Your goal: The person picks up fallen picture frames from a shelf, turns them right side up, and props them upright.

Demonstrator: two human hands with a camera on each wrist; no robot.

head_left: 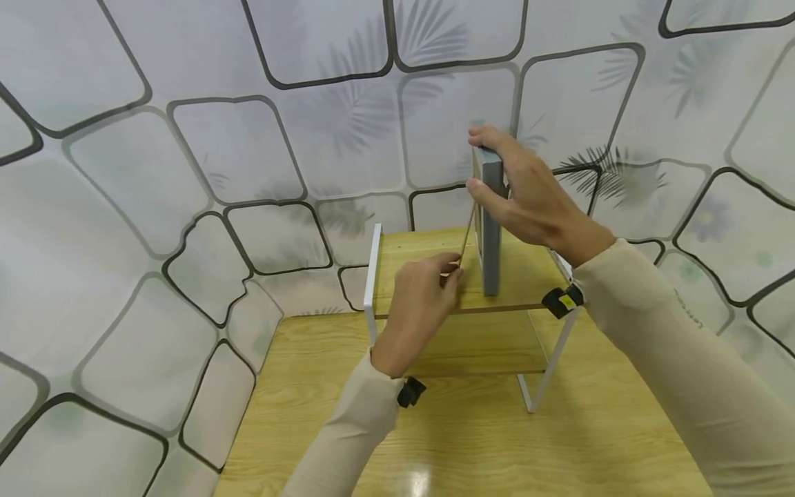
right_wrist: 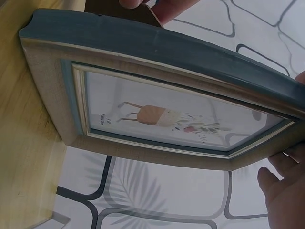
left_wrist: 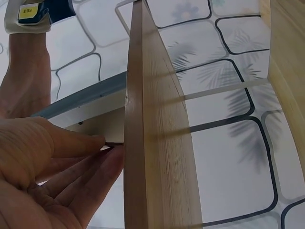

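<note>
Head view: the picture frame [head_left: 492, 235] appears to stand upright on the top board [head_left: 534, 270] of a rack [head_left: 373, 269], its thin back stand [head_left: 466, 235] swung out. The left grip [head_left: 424, 288] pinches the stand; the right grip [head_left: 528, 193] holds the frame's upper end. Placing looks nearly done, release not yet. Left wrist view: the pinch shows close up; whether the stand's foot is down, I cannot tell. Right wrist view: only here does the printed picture [right_wrist: 164, 119] show
</note>
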